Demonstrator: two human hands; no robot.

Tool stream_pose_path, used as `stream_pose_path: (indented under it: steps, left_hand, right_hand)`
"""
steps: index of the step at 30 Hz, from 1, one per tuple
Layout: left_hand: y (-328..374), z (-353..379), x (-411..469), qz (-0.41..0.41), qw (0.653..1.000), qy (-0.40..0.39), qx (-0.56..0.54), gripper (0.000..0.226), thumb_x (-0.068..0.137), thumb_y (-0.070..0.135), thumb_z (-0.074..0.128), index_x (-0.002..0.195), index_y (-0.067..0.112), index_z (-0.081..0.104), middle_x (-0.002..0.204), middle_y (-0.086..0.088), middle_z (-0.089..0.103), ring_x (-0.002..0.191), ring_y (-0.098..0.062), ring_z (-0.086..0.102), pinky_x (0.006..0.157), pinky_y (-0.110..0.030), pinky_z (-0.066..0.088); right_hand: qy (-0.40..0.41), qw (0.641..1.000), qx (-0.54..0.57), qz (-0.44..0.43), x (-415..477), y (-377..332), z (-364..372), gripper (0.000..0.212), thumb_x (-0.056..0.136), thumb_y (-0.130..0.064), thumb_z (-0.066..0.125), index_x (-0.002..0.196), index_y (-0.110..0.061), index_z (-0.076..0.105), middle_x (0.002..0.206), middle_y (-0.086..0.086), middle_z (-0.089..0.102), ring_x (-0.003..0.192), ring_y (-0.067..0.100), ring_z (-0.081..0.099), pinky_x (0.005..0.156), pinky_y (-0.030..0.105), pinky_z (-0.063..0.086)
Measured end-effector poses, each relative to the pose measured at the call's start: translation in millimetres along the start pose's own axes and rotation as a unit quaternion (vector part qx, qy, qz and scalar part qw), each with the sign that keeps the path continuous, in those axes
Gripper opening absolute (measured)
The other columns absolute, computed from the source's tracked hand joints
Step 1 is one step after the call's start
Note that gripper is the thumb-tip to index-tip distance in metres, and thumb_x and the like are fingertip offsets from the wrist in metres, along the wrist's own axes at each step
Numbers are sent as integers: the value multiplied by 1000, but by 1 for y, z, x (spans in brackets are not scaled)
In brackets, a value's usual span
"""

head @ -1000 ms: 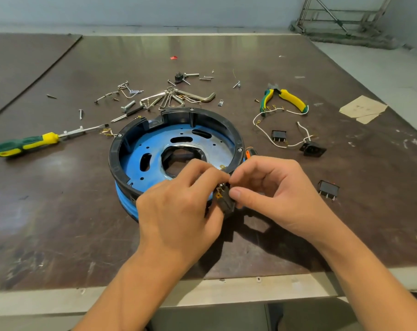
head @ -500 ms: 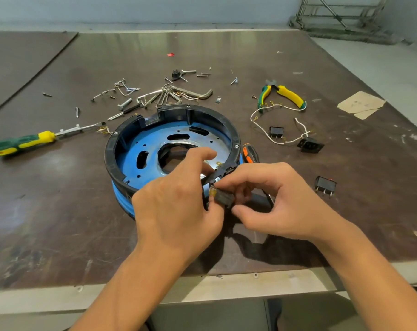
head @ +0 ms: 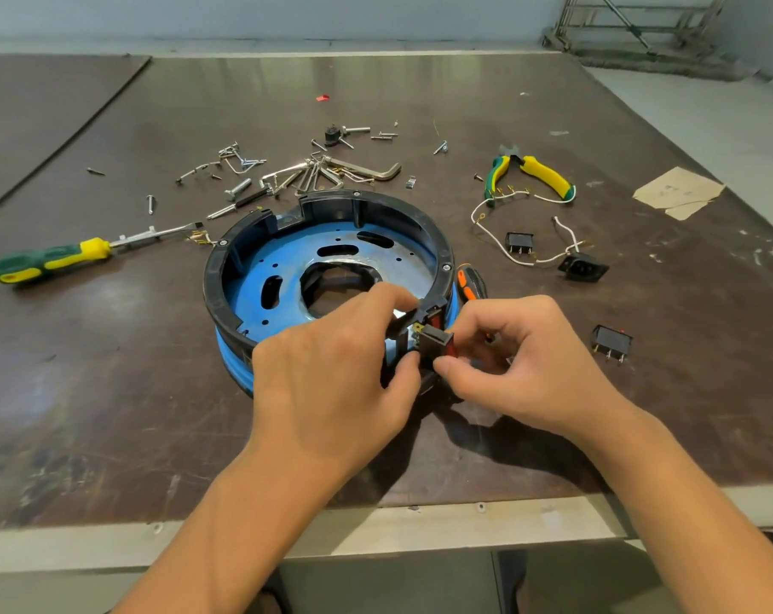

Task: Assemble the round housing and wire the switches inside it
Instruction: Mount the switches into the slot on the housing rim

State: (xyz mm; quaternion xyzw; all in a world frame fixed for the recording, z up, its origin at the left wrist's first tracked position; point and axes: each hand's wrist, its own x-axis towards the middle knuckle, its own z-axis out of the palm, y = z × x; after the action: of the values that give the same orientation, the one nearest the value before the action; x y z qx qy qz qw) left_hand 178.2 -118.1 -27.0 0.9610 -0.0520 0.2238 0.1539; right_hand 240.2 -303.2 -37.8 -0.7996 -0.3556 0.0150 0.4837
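Observation:
The round housing (head: 260, 277), a black ring on a blue plate, lies in the middle of the table. At its near right rim a small black rocker switch (head: 435, 343) with a red face is held against the outside of the ring. My right hand (head: 522, 370) pinches this switch between thumb and fingers. My left hand (head: 331, 370) grips the ring's near edge, its forefinger over the rim and its thumb beside the switch. Another red-faced part sits in the ring wall just behind the switch.
Loose switches (head: 611, 343) (head: 519, 243), a black socket (head: 582, 267) with white wires and yellow-green pliers (head: 531, 172) lie to the right. An orange-black tool handle (head: 471, 281) touches the housing. A green-yellow screwdriver (head: 48, 261) lies left; screws and hex keys (head: 327, 172) lie behind.
The switch has moved from above the rim down to the outer side of the ring's near right edge. My left forefinger has stretched over the rim. The view shifted slightly.

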Motion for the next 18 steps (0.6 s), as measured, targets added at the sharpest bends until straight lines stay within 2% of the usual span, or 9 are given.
stream_pose_path:
  steps: [3,7,12,18]
  left_hand:
    - [0,-2,0,0,1000,-3,-15,34,81,48,60,112,34,58,82,14,68,67,-10,65,47,-33,50]
    - [1,-4,0,-7,999,1,-33,33,81,49,56,109,32,61,75,14,66,64,-8,63,48,-33,51]
    - [0,-4,1,-6,999,3,-34,32,85,53,52,107,32,62,72,15,64,62,-6,60,48,-32,50]
    - [1,-5,0,0,999,8,-32,32,86,52,51,107,31,63,73,14,66,61,-6,61,46,-31,48]
  right_hand:
    - [-23,999,18,13,0,3,1,15,84,-8,78,74,-15,68,54,-3,56,48,5,52,54,9,38]
    - [-16,1000,8,6,0,4,6,15,84,-13,77,74,-13,66,51,1,56,46,8,51,53,15,41]
    - [-8,1000,8,-1,-1,4,6,7,87,-17,74,82,-12,71,54,2,60,47,14,56,54,15,42]
    - [3,1000,9,4,-1,6,10,11,85,-11,76,77,-10,67,50,3,58,45,15,56,55,18,43]
